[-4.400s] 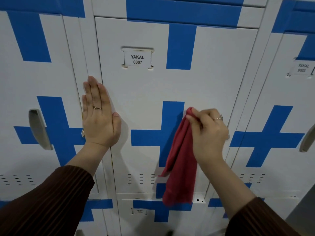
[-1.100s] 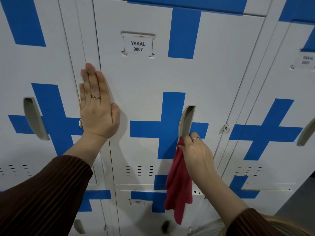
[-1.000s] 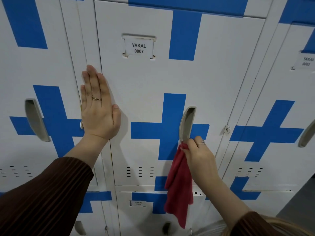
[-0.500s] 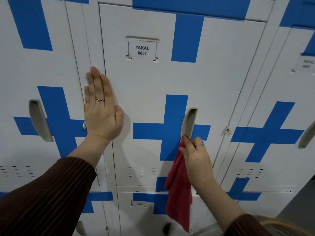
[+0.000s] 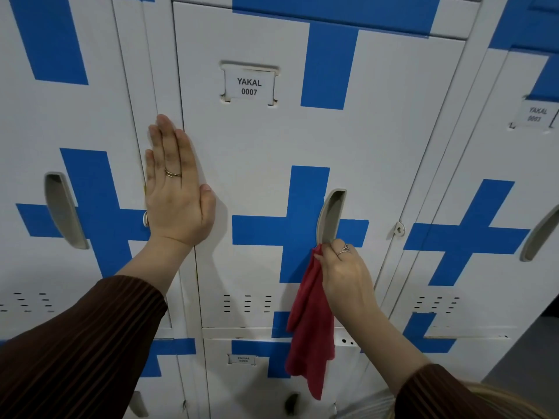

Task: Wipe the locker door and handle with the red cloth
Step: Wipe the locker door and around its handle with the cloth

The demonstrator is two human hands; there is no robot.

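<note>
Our right hand (image 5: 348, 276) has dropped since the earliest frame. A few seconds back it was bunched over the handle (image 5: 331, 216) with the red cloth (image 5: 311, 328) and hid it completely. Now it sits at the handle's lower tip, and the whole grey recess stands bare above the knuckles. Over the last second we see little more than a small shuffle at that lower end. We read this as the tail of a downward stroke along the handle, or a short rub at its foot.

From the head camera, our only view, the right hand's fingers are curled round the top of the cloth and pinch it against the bottom of the handle. The rest of the cloth hangs loose down the locker door (image 5: 272, 140), beside the vent slots (image 5: 247, 303) and over the seam to the locker beneath. Our left hand (image 5: 175, 192) lies flat, fingers straight and together. It presses on the door's left edge and the frame beside it, just as before, and holds nothing.

The door carries a label (image 5: 249, 87) reading YAKAL 0007. We judge the handle close to done, though we cannot tell whether the cloth has reached inside the recess. The broad white and blue face of the door may yet need wiping; nothing here shows which parts have been covered.
</note>
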